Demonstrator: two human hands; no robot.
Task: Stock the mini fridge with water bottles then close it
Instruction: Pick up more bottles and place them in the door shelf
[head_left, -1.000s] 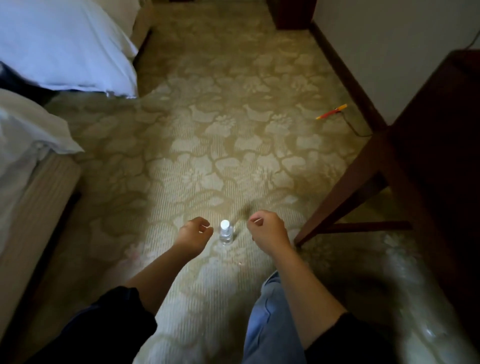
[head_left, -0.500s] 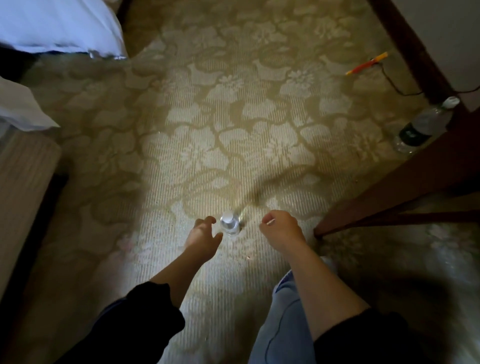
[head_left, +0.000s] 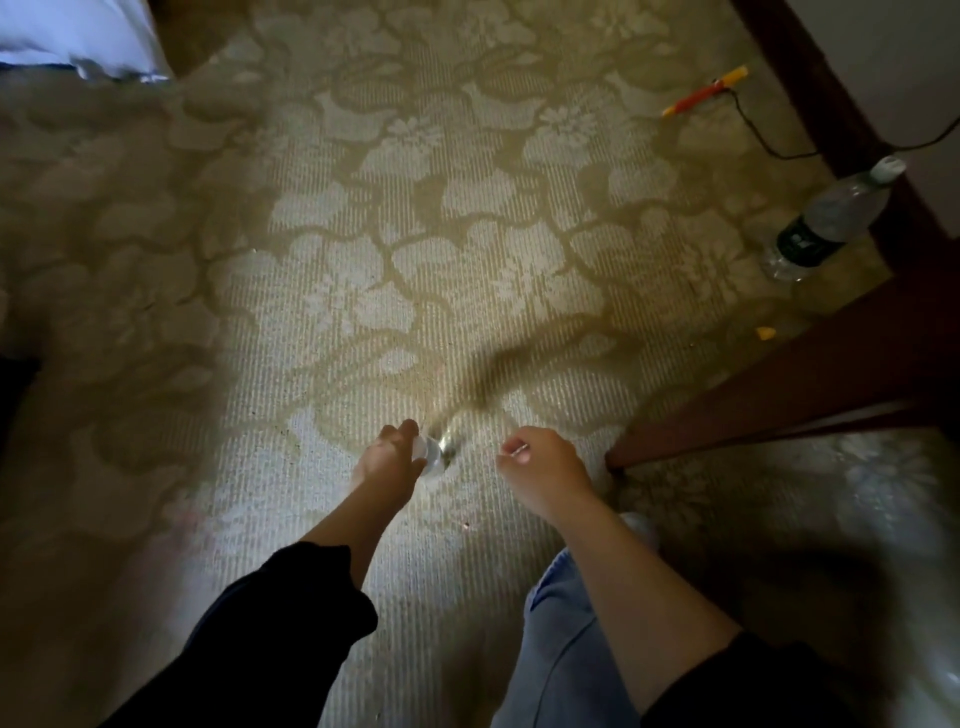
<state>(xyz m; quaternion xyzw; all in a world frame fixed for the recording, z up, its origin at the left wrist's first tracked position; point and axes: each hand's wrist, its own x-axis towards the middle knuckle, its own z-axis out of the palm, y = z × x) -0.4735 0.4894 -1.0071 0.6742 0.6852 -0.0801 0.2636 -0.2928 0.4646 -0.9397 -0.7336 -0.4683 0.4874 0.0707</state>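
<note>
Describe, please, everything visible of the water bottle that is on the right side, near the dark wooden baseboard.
The water bottle is clear plastic, with a white cap in place and a dark label around its lower part. Its base rests on the patterned carpet, and its top points toward the dark baseboard. It looks tilted, but I cannot tell whether it leans or stands upright. The water level is unclear.

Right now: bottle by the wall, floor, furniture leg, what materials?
Bottle by the wall: likely thin clear plastic, glossy; see-through body, dark label, white cap. Floor: matte woven carpet; ribbed pile, floral pattern. Furniture leg: dark reddish wood or veneer, slight sheen; grain too dim to tell.
</note>
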